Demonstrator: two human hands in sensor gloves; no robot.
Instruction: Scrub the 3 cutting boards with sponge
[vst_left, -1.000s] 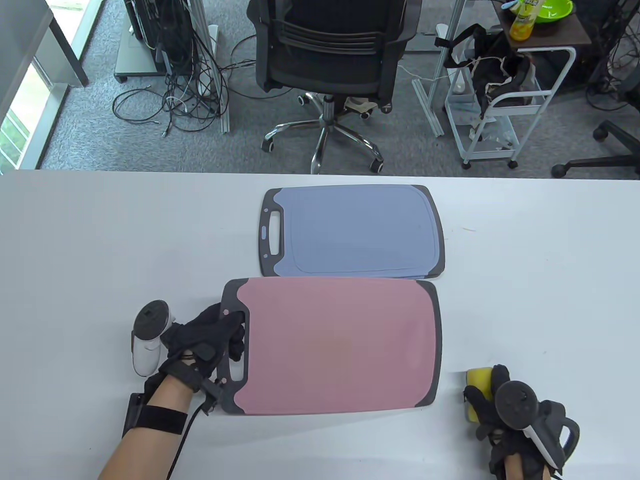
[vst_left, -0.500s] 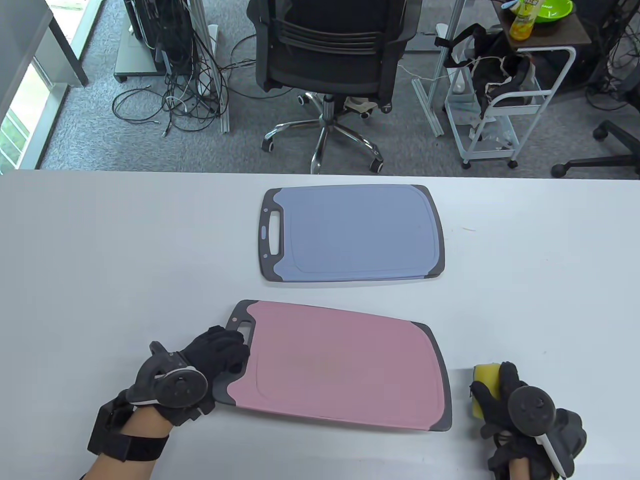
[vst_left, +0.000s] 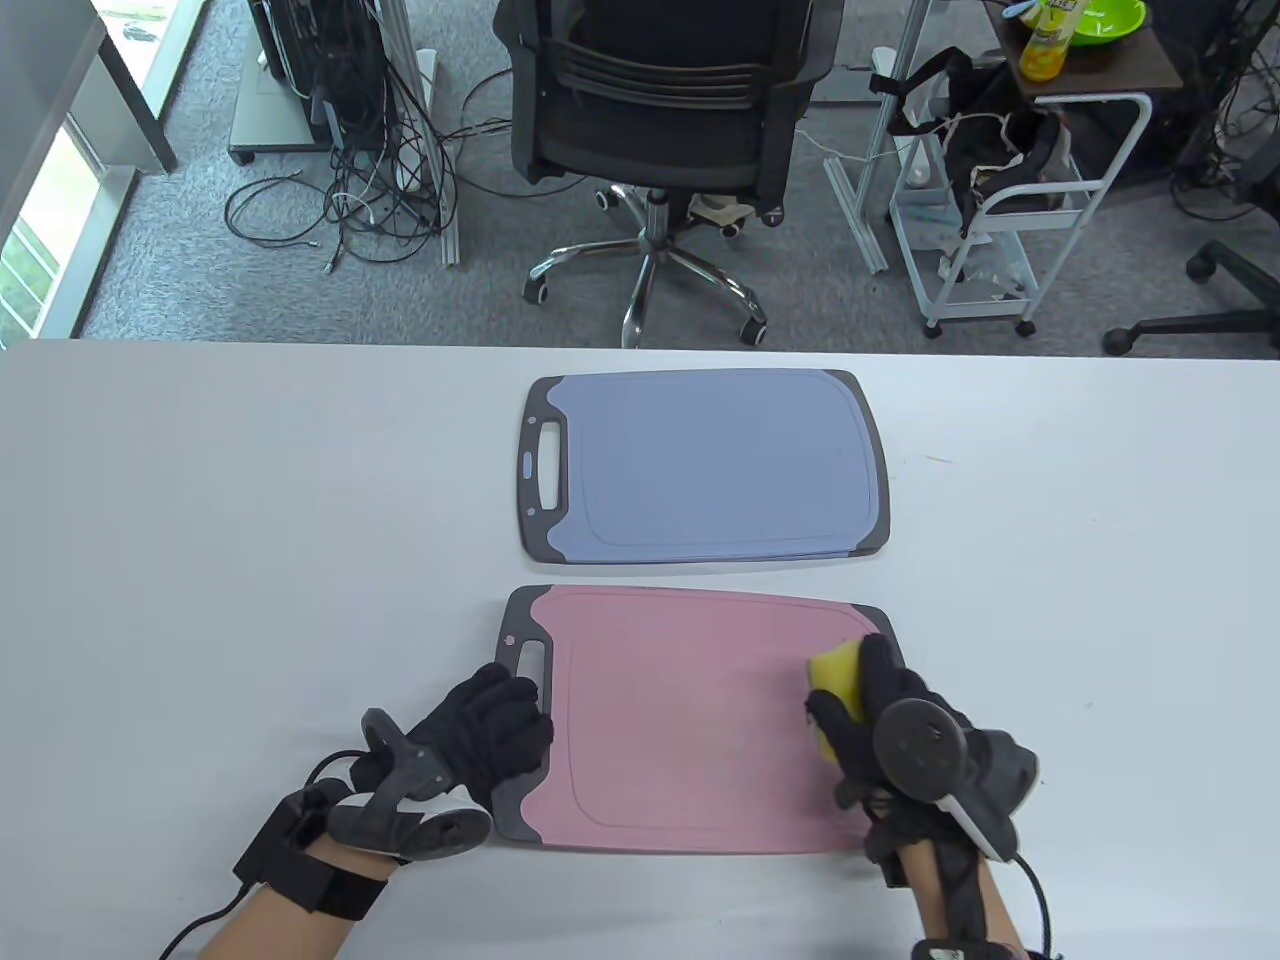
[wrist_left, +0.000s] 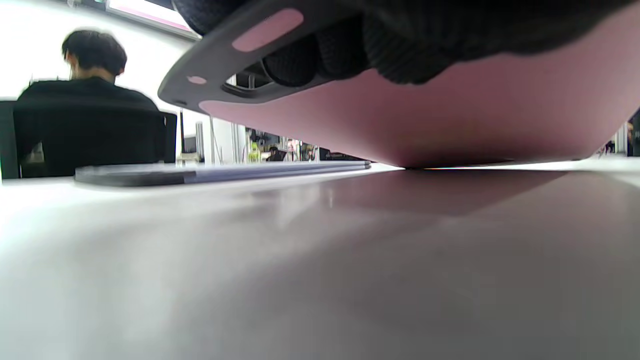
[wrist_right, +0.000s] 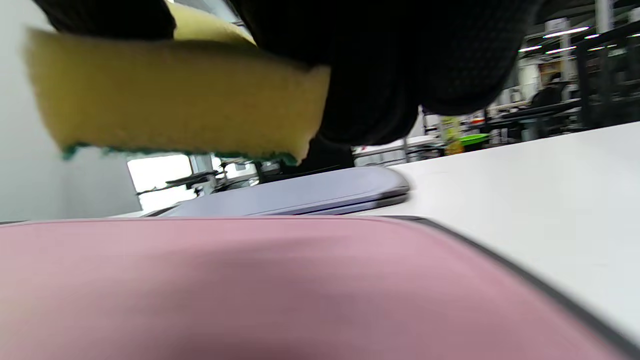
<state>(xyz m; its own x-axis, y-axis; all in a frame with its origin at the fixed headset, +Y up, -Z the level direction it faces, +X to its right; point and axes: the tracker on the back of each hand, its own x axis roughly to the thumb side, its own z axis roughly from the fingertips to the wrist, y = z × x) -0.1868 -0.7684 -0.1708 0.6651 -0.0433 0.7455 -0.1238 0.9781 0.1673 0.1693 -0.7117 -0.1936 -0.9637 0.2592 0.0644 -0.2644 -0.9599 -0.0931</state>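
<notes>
A pink cutting board lies at the table's front centre. My left hand grips its grey handle end. In the left wrist view my fingers curl under that end, and the pink board is tilted up off the table there. My right hand holds a yellow sponge over the board's right end. In the right wrist view the sponge, green side down, hangs just above the pink board. A blue cutting board lies behind, on top of another layer.
Bare white table stretches to the left and right of the boards. Beyond the far edge stand an office chair and a white cart. A seated person shows in the left wrist view.
The pink board has swung from skewed to square in front of the blue one. My right hand carried the sponge from the table onto the board's right end. My left hand shifted right with the handle.
</notes>
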